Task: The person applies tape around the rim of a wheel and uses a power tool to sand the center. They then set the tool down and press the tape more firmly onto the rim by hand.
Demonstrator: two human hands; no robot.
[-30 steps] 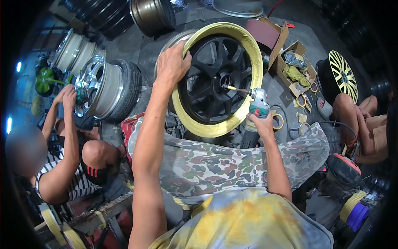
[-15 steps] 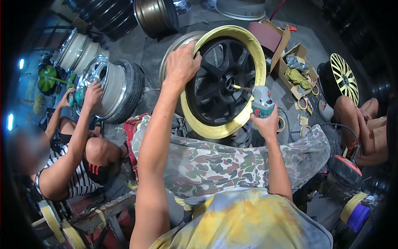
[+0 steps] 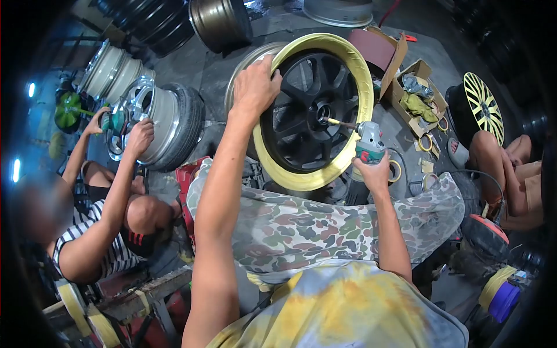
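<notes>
A black multi-spoke wheel rim (image 3: pixel 307 75) stands tilted in front of my knees, its outer lip wrapped in yellow masking tape (image 3: pixel 364 87). My left hand (image 3: pixel 253 87) is closed over the upper left of that taped lip. In my right hand (image 3: pixel 373 172) I grip a green and grey die grinder (image 3: pixel 369 142) at the rim's lower right. Its slim shaft, with a yellow tip (image 3: pixel 332 120), reaches to the edge of the centre bore (image 3: pixel 322 112). Behind the black rim, a silver rim (image 3: pixel 237 72) is partly hidden.
At the left, another person (image 3: pixel 104 232) holds a green power tool (image 3: pixel 118 123) against a polished rim (image 3: pixel 162 124) with a tyre. A cardboard box (image 3: pixel 415 104) and tape rolls (image 3: pixel 425 142) lie to the right. Another person's legs (image 3: pixel 490 162) show beside a yellow-spoked wheel (image 3: pixel 483 109).
The grinder in my right hand has shifted slightly right, its tip still at the centre bore. My left hand stays on the lip. The person at left has moved their tool a little.
</notes>
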